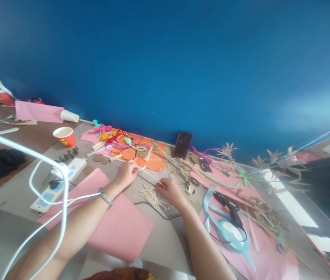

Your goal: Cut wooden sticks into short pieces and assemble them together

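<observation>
A thin wooden stick (152,177) spans the gap between my two hands above the table. My left hand (128,174), with a pale bangle (106,196) on its wrist, pinches near the far-left end, where a small pale bit shows at the fingertips. At the other end my right hand (169,191) is closed around the stick, its fingertips partly hidden. Just below them lies a loose pile of short wooden sticks (152,197). A pink paper sheet (118,229) rests under and beside my left forearm.
A white power strip (60,184) and white cables (64,210) stand at left, near a red paper cup (65,137). A glue gun (230,208) and blue ribbon (226,233) lie at right. A phone (183,144) leans against the blue wall (165,70). Orange paper (156,164) holds craft scraps.
</observation>
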`<state>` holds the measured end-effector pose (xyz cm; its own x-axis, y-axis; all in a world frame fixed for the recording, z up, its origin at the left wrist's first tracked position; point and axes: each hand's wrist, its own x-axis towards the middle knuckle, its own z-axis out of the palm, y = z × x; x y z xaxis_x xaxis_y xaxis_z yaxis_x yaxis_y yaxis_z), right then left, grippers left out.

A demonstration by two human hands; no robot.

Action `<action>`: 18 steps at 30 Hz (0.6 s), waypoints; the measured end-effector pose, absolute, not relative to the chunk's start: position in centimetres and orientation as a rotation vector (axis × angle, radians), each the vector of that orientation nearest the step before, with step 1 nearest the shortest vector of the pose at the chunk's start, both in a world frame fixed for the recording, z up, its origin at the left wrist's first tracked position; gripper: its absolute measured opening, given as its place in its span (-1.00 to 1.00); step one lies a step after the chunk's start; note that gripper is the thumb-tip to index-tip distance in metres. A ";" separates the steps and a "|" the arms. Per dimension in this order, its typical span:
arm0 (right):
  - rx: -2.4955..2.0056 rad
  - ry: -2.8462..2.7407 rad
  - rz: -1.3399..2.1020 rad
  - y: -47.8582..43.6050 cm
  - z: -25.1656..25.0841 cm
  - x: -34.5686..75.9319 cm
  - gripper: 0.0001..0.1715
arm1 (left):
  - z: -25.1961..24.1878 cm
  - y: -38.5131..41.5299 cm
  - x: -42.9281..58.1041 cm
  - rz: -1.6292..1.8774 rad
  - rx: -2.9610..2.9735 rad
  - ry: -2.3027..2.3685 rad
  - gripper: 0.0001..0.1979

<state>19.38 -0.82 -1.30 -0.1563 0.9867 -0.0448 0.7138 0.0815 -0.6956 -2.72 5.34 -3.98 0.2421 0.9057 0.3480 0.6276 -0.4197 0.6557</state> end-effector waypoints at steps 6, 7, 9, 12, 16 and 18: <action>-1.771 -2.144 0.689 -0.6 -1.9 19.4 -0.85 | -3.5 4.8 -2.7 0.752 2.214 1.676 -0.91; -1.764 -2.150 0.701 -0.6 -1.8 19.4 -0.83 | -3.4 4.8 -2.7 0.734 2.208 1.702 -0.92; -1.733 -2.140 0.758 -0.7 -1.5 19.3 -0.81 | -3.2 4.7 -2.8 0.733 2.196 1.726 -0.93; -1.678 -2.067 0.856 -1.0 -0.7 19.3 -0.82 | -3.1 4.8 -2.7 0.846 2.185 1.686 -0.94; -1.662 -1.942 0.977 -1.2 -0.1 19.2 -0.81 | -3.1 4.3 -1.9 1.015 2.108 1.298 -0.90; -1.666 -1.892 0.995 -1.2 -0.2 19.1 -0.81 | -3.0 3.9 -1.2 0.990 2.036 1.063 -0.90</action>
